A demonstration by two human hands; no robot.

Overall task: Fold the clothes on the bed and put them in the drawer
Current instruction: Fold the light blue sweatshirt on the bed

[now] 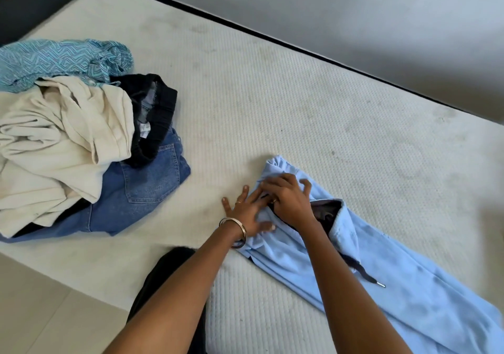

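Light blue trousers (403, 293) lie on the bare white mattress (272, 102), stretched from the middle toward the lower right, with a dark drawstring hanging out. My left hand (246, 212), with bangles on the wrist, lies flat with fingers spread on the waistband end. My right hand (286, 198) crosses over it, fingers curled into the light blue fabric at the waist. A pile of unfolded clothes sits at the left: a cream garment (54, 141), blue jeans (141, 187), a black garment (152, 119) and a turquoise patterned one (60, 59).
The mattress runs along a grey wall (354, 21) with a dark gap between them. Pale floor tiles (49, 299) show at the lower left beside the bed's near edge. My dark-clad leg (163, 277) stands against the mattress. No drawer is in view.
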